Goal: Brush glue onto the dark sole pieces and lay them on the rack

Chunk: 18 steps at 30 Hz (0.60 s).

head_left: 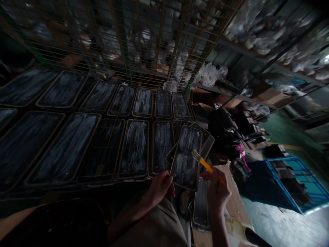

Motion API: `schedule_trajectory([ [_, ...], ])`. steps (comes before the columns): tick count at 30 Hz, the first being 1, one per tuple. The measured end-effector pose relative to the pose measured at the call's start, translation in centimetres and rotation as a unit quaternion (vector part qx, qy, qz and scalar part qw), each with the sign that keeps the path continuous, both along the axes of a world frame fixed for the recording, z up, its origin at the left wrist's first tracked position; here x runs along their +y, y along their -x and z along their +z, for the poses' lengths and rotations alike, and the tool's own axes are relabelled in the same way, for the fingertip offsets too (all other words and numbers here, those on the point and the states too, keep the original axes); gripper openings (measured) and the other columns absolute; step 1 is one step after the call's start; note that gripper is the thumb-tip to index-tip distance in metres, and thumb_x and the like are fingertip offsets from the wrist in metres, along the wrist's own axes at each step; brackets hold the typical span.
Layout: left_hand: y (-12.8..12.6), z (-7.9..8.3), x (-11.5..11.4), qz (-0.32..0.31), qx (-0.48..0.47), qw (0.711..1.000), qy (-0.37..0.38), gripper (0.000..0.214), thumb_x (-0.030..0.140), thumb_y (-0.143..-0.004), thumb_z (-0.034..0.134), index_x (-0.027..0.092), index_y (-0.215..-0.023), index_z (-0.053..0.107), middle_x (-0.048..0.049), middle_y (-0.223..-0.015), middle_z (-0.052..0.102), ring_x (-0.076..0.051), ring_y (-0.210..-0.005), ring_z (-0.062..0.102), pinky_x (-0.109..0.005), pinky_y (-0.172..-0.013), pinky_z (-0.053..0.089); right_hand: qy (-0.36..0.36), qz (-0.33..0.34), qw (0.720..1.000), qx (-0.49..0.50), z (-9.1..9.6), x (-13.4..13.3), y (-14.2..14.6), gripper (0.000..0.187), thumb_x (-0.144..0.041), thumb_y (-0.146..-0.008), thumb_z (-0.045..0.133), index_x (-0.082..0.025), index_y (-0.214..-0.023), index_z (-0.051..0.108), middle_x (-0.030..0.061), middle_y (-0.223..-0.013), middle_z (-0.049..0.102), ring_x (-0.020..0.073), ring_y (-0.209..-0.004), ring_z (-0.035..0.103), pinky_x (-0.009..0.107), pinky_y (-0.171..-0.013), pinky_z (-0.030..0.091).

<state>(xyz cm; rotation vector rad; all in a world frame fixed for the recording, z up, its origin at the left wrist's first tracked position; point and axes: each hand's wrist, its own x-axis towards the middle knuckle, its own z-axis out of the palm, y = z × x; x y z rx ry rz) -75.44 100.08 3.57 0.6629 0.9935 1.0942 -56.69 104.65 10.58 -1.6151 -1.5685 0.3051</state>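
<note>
My left hand [161, 187] pinches the lower left corner of a dark rectangular tray-like panel [187, 156] with a pale rim. Whitish streaks cover the panel's face. In my right hand [218, 188] is a paintbrush with a yellow handle [206, 165]; its bristles [195, 155] are at the panel's right side, and I cannot tell if they touch. Behind the held panel, other dark panels [207, 144] lie at angles, partly hidden. Below it, more plain dark panels [201, 202] are stacked on a wooden board [238, 202].
Rows of similar streaked panels [135, 147] fill the surface at left, with a wire mesh cage wall [159, 44] behind them. A blue-framed bin [272, 185] stands on the floor at right. Shelves with plastic bags [210, 73] and a cardboard box [269, 94] are at back right.
</note>
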Motion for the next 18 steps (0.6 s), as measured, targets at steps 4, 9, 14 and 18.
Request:
schedule_trajectory([
  [4, -0.2, 0.2, -0.2, -0.004, -0.001, 1.0, 0.021, 0.039, 0.056, -0.084, 0.052, 0.018, -0.083, 0.041, 0.0013, -0.055, 0.059, -0.014, -0.044, 0.06, -0.02, -0.04, 0.045, 0.069, 0.017, 0.995, -0.071, 0.9, -4.6, -0.6, 0.037, -0.048, -0.096, 0.043, -0.018, -0.108, 0.062, 0.0023, -0.074, 0.07, 0.0141, -0.063, 0.067, 0.02, -0.056, 0.049],
  [9, -0.2, -0.1, -0.4, 0.0, 0.009, 1.0, 0.001, 0.043, 0.059, -0.085, 0.052, 0.017, -0.091, 0.045, 0.0009, -0.057, 0.06, -0.014, -0.045, 0.06, -0.021, -0.042, 0.046, 0.12, 0.06, 0.99, -0.037, 2.3, -5.5, -1.7, 0.036, -0.048, -0.096, 0.041, -0.019, -0.105, 0.061, 0.0018, -0.074, 0.068, 0.0136, -0.063, 0.066, 0.019, -0.058, 0.051],
  [14, 0.1, -0.3, 0.0, -0.018, 0.04, 0.999, -0.02, 0.048, 0.065, -0.082, 0.053, 0.02, -0.079, 0.04, 0.0028, -0.052, 0.056, -0.013, -0.04, 0.056, -0.02, -0.038, 0.04, 0.073, 0.1, 0.992, 0.011, 2.4, 4.4, -3.3, 0.04, -0.053, -0.095, 0.042, -0.017, -0.098, 0.06, 0.0032, -0.069, 0.066, 0.0151, -0.058, 0.063, 0.023, -0.057, 0.05],
  [18, 0.2, -0.2, 0.0, 0.014, 0.075, 0.997, -0.031, 0.047, 0.064, -0.081, 0.057, 0.018, -0.088, 0.048, 0.0025, -0.056, 0.057, -0.013, -0.042, 0.055, -0.022, -0.04, 0.042, 0.015, 0.124, 0.992, 0.031, 2.1, 12.3, -3.2, 0.04, -0.053, -0.094, 0.043, -0.017, -0.102, 0.059, 0.0026, -0.069, 0.066, 0.0155, -0.059, 0.064, 0.023, -0.059, 0.052],
])
